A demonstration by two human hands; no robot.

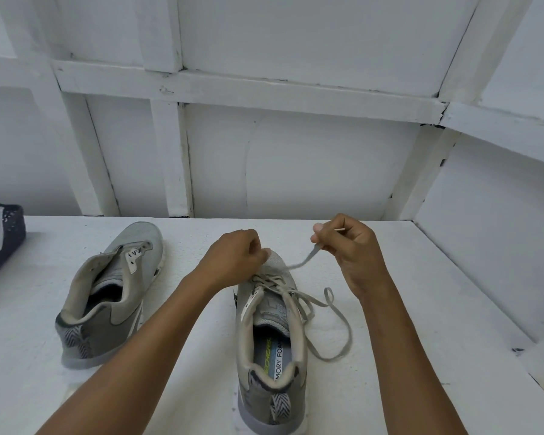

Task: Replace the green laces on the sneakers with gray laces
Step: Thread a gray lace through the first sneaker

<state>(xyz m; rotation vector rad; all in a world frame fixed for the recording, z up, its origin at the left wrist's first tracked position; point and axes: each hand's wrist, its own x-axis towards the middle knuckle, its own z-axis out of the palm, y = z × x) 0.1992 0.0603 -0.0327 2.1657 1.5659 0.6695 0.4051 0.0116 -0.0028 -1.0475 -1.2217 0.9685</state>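
- Now the right hand (349, 249) is pinching the gray lace (310, 256) near its tip, holding it stretched above the shoe (270, 346).
- Left hand (233, 255) is curling over the toe eyelets; whether it is gripping lace or upper, I cannot tell.
- Lace is looking flat, soft and floppy, best taken at the tip.
- Second shoe (107, 296), showing no lace, is lying on the white table (421, 309).

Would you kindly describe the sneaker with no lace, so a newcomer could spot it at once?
Start at the white table and look left of the person's arms. A gray sneaker lies there, toe toward the wall. Unlike the laced sneaker between the arms, it carries no gray lace.
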